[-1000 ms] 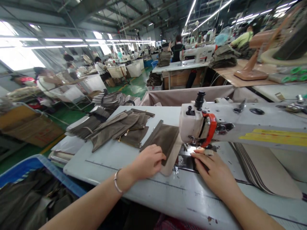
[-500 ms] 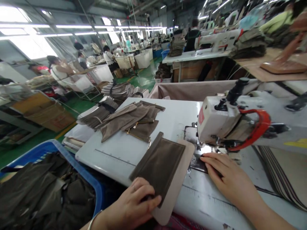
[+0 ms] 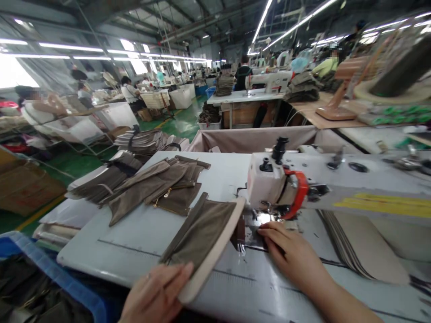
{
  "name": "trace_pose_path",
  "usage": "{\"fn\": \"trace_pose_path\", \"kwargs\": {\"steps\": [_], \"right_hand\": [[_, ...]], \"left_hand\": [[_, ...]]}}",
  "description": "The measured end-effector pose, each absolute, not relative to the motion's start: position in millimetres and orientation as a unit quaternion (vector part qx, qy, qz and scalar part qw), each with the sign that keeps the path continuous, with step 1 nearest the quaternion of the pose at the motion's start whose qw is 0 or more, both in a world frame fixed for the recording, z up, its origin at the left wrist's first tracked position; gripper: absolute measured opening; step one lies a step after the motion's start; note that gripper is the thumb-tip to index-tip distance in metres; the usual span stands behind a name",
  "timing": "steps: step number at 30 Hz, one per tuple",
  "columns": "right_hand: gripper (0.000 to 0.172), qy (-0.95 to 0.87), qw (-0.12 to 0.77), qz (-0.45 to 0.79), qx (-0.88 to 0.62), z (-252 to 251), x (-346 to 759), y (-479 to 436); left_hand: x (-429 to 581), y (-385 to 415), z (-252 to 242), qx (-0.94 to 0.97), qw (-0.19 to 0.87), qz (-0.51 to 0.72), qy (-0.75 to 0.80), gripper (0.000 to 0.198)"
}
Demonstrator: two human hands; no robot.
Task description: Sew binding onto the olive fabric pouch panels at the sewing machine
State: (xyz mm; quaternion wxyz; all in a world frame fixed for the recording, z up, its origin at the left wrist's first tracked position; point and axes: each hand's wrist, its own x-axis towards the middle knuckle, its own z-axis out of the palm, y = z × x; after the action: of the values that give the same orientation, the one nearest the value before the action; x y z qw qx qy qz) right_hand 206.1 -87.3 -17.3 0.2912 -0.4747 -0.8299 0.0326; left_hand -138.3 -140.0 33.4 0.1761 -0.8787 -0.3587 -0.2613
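My left hand (image 3: 155,294) grips the near end of a beige board (image 3: 215,253) with a brown fabric piece (image 3: 200,235) lying on it. The board is tilted up off the white sewing table (image 3: 134,237), and its far end points toward the needle. My right hand (image 3: 292,256) lies flat on the table beside the needle plate, fingers stretched toward the presser foot of the white sewing machine (image 3: 269,181). The machine has a red guard (image 3: 298,193) on its head.
A pile of brown fabric pieces (image 3: 158,186) lies at the table's far left. A blue bin (image 3: 50,273) with dark fabric stands at my lower left. Striped material (image 3: 340,235) lies to the right of the machine. Other workers sit at tables behind.
The board with the brown fabric has been pulled away from the needle toward me and its near end lifted. My right hand has stayed by the presser foot.
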Motion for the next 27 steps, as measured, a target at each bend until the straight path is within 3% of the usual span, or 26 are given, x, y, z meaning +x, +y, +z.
{"fn": "trace_pose_path", "kwargs": {"steps": [4,6,10,13,15,23,27], "right_hand": [[0.028,-0.82,0.304,0.017,-0.485,8.9,215.0,-108.4],[0.027,-0.792,0.309,-0.012,-0.527,17.1,234.3,-122.3],[0.026,-0.679,0.284,-0.098,-0.67,11.7,296.2,-146.1],[0.053,-0.62,0.249,-0.108,-0.736,-2.4,332.3,-154.1],[0.06,-0.613,0.234,-0.107,-0.747,-8.4,340.8,-156.0],[0.055,-0.604,0.196,-0.19,-0.749,-0.2,323.6,-159.7],[0.048,-0.568,0.237,-0.167,-0.771,14.2,318.8,-167.2]], "left_hand": [[-106.1,-69.3,69.8,-0.735,0.291,-0.445,-0.421,0.051],[-81.3,-29.4,82.8,-0.711,0.293,-0.501,-0.397,0.045],[-41.0,19.2,74.5,-0.829,0.126,-0.329,-0.434,0.049],[-28.6,18.5,45.7,-0.887,0.062,-0.198,-0.413,0.048],[-26.3,6.9,26.2,-0.906,0.035,-0.161,-0.39,0.038],[-24.8,-24.2,-3.1,-0.922,-0.017,-0.211,-0.323,0.031],[-24.1,-22.2,-4.1,-0.92,-0.031,-0.233,-0.314,0.032]]}}
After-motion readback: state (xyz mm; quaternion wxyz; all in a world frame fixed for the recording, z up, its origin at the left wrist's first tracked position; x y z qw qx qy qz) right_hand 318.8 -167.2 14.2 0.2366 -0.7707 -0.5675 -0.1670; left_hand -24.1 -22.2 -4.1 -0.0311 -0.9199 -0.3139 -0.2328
